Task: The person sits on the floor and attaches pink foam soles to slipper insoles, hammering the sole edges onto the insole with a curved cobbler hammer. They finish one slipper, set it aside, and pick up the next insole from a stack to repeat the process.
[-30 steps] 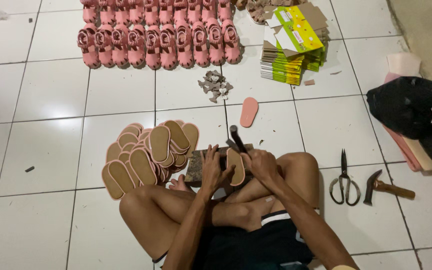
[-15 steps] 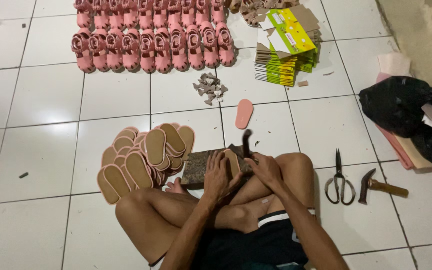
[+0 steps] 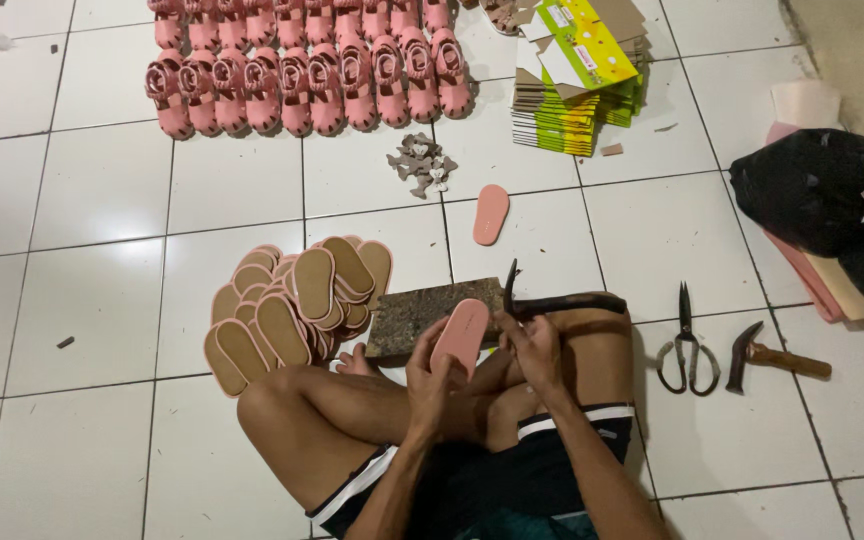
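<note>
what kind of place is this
Probably a small home shoemaking workshop, worked on a white tiled floor: rows of finished pink children's sandals, a heap of tan flat insoles, and black-handled scissors beside a wooden-handled hammer.

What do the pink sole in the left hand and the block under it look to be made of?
Pink sole: likely foam or soft rubber; thin, matte, evenly coloured. Block: looks like stone; speckled grey-brown, rough, flat-topped, though I can't be sure. The left hand holds the sole over it.

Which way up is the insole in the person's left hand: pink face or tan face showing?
Pink face up. The insole shows its pink side, held by the left hand over the stone slab.
</note>
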The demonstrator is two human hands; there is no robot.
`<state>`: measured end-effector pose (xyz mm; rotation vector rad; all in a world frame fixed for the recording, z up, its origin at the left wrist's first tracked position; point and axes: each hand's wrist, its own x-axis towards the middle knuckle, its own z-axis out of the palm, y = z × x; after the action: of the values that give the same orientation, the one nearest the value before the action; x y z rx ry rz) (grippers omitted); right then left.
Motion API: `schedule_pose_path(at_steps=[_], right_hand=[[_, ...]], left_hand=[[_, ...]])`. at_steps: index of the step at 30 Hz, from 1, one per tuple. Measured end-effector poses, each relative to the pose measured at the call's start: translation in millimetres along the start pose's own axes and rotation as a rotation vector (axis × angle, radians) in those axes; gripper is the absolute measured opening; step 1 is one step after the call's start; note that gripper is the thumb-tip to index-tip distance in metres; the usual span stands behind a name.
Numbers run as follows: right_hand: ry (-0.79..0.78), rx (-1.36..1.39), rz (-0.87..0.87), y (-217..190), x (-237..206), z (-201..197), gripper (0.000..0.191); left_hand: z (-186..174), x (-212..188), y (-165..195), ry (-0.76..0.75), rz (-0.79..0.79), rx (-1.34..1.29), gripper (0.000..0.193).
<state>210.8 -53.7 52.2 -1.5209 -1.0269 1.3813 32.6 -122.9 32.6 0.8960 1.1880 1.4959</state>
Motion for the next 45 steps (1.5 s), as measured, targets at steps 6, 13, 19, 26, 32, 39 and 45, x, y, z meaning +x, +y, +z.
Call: schedule_pose_path(at_steps=[6,13,19,26,32,39,45], right_hand=[[-0.182,0.069,-0.179,-31,-32,9,0.028],[-0.13,-0.008,-0.191,-8,-33,-1,0.041],[-0.068,-0.158,-0.139,58,-56,7,0.048],[-0.113,0.204,-0.03,58,-68,-4,0.041],[-0.11,-0.124,-0.278,2,-62,-36,0.032],[-0.045,-0.178,-0.439,-71,-64,-44,0.042],[-0.208,-0.346,-0.304,-87,-48,-35,0.035]], left_hand=[[3,-17,16,-0.018,-0.141,-0.274,0.051],[-18,2,39,0.26,-0.212,-0.251,0.039],[5,10,62,0.155,-0.029,-0.252,0.037],[10,4,87,0.075,-0.081,0.131,0.029],[-4,3,85,-0.075,-0.039,0.219,0.03],[4,-5,105,-0.134,0.041,0.212,0.044],[3,-4,104,-0.062,-0.113,0.283,0.033]])
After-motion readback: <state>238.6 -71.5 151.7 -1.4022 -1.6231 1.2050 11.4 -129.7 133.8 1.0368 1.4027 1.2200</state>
